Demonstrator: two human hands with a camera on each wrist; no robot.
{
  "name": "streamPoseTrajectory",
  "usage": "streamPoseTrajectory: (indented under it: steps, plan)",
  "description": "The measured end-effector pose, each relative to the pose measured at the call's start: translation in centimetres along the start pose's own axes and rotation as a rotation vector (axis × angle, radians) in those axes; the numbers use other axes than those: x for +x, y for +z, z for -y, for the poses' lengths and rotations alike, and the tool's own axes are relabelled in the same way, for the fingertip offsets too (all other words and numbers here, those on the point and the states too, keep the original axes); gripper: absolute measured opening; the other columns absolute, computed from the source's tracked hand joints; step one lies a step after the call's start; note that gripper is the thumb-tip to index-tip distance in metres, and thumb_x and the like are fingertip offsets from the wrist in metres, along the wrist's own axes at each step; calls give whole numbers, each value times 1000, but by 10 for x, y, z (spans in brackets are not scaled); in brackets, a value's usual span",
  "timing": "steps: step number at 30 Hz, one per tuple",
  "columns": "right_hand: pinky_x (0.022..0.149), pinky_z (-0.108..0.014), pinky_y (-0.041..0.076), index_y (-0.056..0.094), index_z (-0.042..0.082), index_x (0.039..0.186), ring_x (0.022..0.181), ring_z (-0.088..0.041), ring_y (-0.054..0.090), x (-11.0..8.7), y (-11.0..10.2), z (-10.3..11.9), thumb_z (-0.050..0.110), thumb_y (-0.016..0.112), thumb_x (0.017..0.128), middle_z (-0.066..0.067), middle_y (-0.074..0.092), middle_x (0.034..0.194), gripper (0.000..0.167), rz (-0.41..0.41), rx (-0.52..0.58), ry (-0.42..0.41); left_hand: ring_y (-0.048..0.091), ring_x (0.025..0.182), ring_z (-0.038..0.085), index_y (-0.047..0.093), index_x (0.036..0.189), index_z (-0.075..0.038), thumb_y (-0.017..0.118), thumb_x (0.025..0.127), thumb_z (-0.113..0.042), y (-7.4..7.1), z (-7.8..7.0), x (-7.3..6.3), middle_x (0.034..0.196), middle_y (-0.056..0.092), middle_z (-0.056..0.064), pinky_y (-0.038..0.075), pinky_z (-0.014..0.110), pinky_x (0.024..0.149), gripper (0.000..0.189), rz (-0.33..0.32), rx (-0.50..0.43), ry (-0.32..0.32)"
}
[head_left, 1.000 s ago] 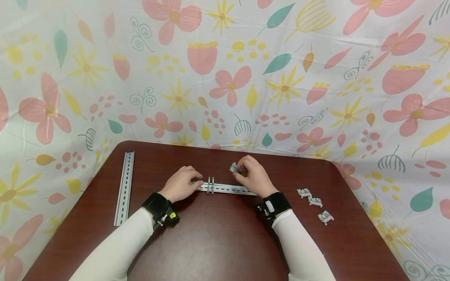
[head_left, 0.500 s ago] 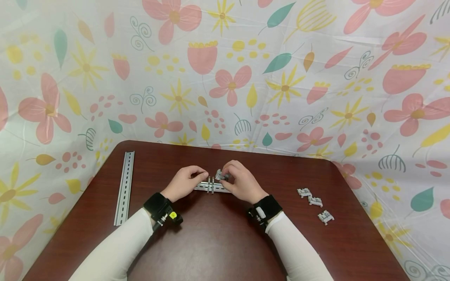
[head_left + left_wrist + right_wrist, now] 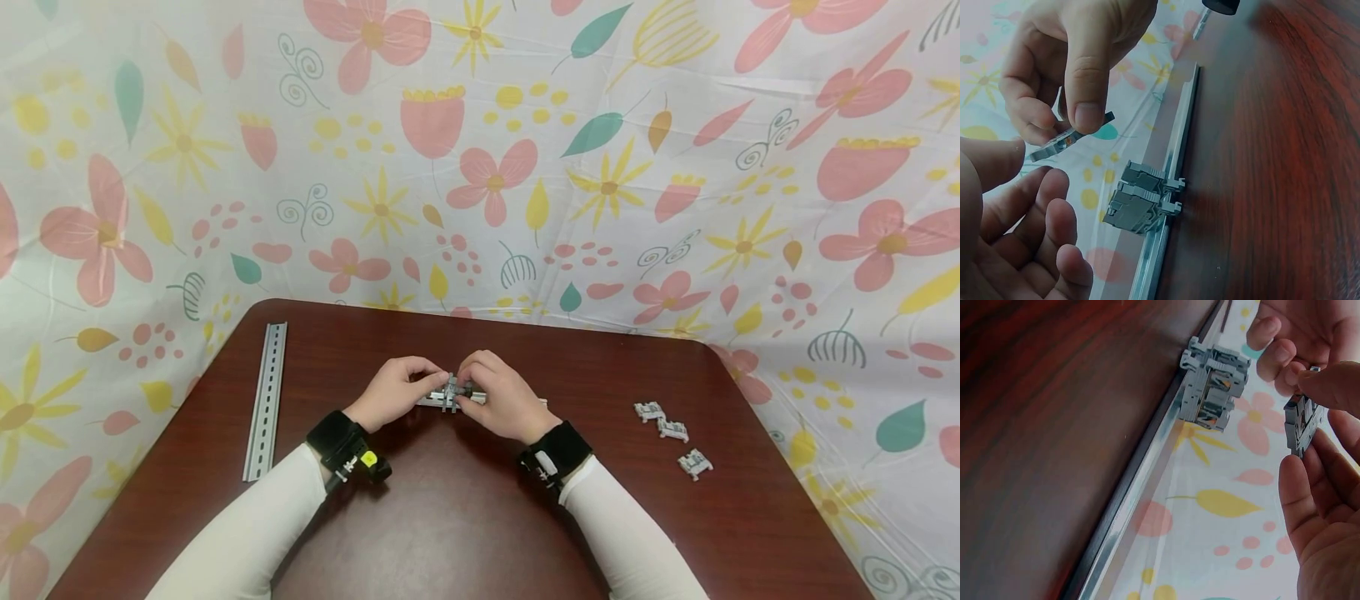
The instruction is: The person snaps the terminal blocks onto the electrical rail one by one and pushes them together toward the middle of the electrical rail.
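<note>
My right hand [image 3: 504, 398] pinches a grey terminal block [image 3: 1300, 422] between thumb and fingers. In the left wrist view this block tilts in the air, away from the DIN rail [image 3: 1182, 119]. Two grey terminal blocks [image 3: 1138, 203] sit clipped side by side on that slotted metal rail. My left hand [image 3: 390, 390] hovers near the rail with relaxed, partly bent fingers. Its thumb and fingertips come close to the lower end of the held block, with nothing gripped between them. Seen from the head, the fingers hide much of the held block.
Another slotted DIN rail [image 3: 265, 404] lies lengthwise at the table's left side. To the right are three loose terminal blocks [image 3: 672, 430], two of them close together. A flower-printed cloth [image 3: 480, 183] hangs behind the dark red-brown table [image 3: 450, 517].
My right hand has carried the terminal block left and toward me, up to the mounted blocks. My left hand has lifted slightly off the rail's left end and shifted a little right.
</note>
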State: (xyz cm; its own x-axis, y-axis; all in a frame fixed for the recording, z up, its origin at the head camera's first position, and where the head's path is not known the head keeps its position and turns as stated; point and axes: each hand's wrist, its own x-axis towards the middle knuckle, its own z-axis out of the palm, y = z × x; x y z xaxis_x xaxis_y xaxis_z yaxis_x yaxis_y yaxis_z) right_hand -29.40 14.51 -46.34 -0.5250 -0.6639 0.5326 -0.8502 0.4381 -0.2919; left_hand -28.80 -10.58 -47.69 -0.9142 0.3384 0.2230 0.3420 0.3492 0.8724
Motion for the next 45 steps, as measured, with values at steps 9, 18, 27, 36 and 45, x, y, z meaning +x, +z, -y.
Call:
streamPoseTrajectory:
  steps: [9, 18, 27, 36, 45]
  plan:
    - [94, -31, 56, 68, 12, 105, 112, -17, 60, 0, 1, 3, 5, 87, 95, -1, 64, 120, 23, 20, -15, -13, 66, 83, 18, 88, 105, -16, 76, 108, -25, 1, 2, 2, 99, 80, -1, 53, 30, 72, 15, 7, 7, 11]
    - [92, -31, 56, 68, 12, 106, 111, -18, 59, 0, 3, 1, 6, 88, 94, -2, 63, 122, 24, 1, -42, -29, 66, 84, 20, 88, 104, -18, 76, 109, -26, 0, 1, 0, 99, 80, -3, 54, 33, 75, 15, -21, 16, -4]
    - [82, -33, 55, 66, 10, 103, 99, -20, 58, -1, 3, -4, 28, 94, 92, -5, 62, 114, 35, -44, -296, -91, 61, 74, 23, 86, 96, -18, 77, 108, -31, -1, 0, 0, 79, 67, 1, 50, 33, 68, 19, -68, -37, -42]
    - [75, -36, 54, 61, 8, 98, 89, -24, 56, 0, 6, 0, 38, 91, 91, -6, 57, 101, 43, -71, -559, -179, 54, 68, 21, 84, 89, -12, 79, 106, -31, 1, -7, -2, 74, 63, 3, 41, 28, 59, 26, -87, -130, -88]
    - [72, -35, 54, 63, 8, 99, 89, -24, 57, 1, 8, 1, 34, 90, 92, -6, 59, 99, 38, -61, -595, -181, 43, 61, 16, 81, 89, -2, 79, 106, -30, 2, -11, -2, 70, 61, 1, 31, 27, 55, 33, -71, -161, -145]
